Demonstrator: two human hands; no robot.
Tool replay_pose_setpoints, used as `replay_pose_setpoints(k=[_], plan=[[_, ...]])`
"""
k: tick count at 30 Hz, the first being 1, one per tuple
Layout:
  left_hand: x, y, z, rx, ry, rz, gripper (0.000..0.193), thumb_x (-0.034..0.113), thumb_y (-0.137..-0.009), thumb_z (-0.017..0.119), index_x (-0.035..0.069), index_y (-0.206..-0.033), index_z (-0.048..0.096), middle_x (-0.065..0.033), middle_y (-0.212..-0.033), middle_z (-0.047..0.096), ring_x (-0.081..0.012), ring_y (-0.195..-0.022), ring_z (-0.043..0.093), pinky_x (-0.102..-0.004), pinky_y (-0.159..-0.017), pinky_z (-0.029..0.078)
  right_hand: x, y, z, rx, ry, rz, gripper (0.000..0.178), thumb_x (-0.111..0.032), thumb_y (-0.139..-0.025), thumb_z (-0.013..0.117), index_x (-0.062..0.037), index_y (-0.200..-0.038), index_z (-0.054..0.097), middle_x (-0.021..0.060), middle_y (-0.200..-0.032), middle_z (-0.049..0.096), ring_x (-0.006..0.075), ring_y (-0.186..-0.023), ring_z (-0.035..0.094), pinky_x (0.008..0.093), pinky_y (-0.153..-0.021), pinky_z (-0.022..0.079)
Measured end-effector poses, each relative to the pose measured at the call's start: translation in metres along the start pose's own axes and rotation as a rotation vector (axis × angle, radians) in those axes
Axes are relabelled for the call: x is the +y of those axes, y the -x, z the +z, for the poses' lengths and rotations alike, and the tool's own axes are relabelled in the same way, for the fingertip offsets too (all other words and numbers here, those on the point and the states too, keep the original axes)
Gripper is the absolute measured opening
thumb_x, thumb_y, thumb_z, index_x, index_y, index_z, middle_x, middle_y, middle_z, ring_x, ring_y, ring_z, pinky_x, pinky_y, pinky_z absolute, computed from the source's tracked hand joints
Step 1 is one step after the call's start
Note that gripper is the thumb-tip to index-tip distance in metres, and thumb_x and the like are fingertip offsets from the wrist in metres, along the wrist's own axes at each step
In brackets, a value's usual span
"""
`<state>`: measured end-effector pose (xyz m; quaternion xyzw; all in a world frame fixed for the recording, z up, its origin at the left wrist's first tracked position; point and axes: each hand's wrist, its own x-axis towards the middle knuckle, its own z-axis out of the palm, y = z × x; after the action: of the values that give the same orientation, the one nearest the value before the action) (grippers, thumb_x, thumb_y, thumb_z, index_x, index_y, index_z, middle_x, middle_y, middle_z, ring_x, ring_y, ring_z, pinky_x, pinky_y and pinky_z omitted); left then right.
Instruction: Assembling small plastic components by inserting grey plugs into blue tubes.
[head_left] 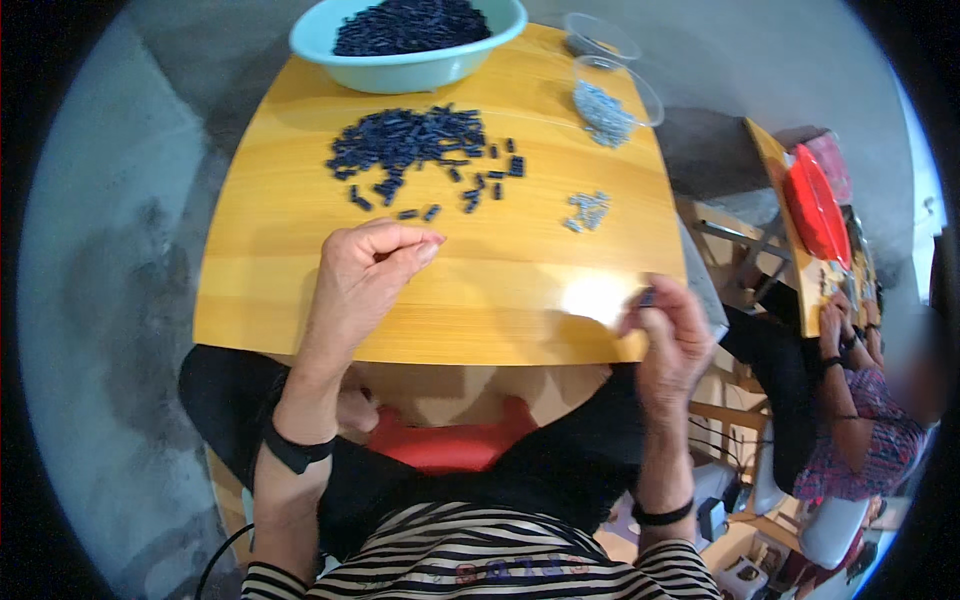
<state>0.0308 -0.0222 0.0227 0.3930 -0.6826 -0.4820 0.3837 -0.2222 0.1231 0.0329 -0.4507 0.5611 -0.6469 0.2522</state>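
My left hand (372, 268) is over the middle of the table, thumb and forefinger pinched together. Whatever sits in that pinch, if anything, is too small to make out. Near the table's right front corner, my right hand (668, 335) grips a small dark plastic piece (647, 297) between thumb and fingers. Beyond the left hand lies a loose heap of small black plastic pieces (405, 140), with several strays at its near and right sides. A little pile of small silvery metal parts (588, 211) rests to the right of the heap.
A pale green basin (400, 75) full of black pieces stands at the table's far edge. Two clear tubs (650, 105) with small parts are at the far right. Further right, another person (860, 420) sits at a second table with a red basin (818, 208).
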Motion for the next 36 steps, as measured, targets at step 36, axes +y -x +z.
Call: replay_pose_setpoints(k=[36], plan=[[-0.016, -0.025, 0.012, 0.266, -0.603, 0.299, 0.017, 0.006, -0.074, 0.071, 0.005, -0.09, 0.068, -0.009, -0.093, 0.061, -0.0253, -0.079, 0.063, -0.0332, -0.068, 0.051, 0.025, -0.086, 0.044, -0.285, 1.049, -0.398, 0.006, -0.009, -0.076, 0.066, -0.0042, -0.079, 0.063, 0.0131, -0.078, 0.06, 0.0315, -0.077, 0.061, 0.0395, -0.066, 0.049]])
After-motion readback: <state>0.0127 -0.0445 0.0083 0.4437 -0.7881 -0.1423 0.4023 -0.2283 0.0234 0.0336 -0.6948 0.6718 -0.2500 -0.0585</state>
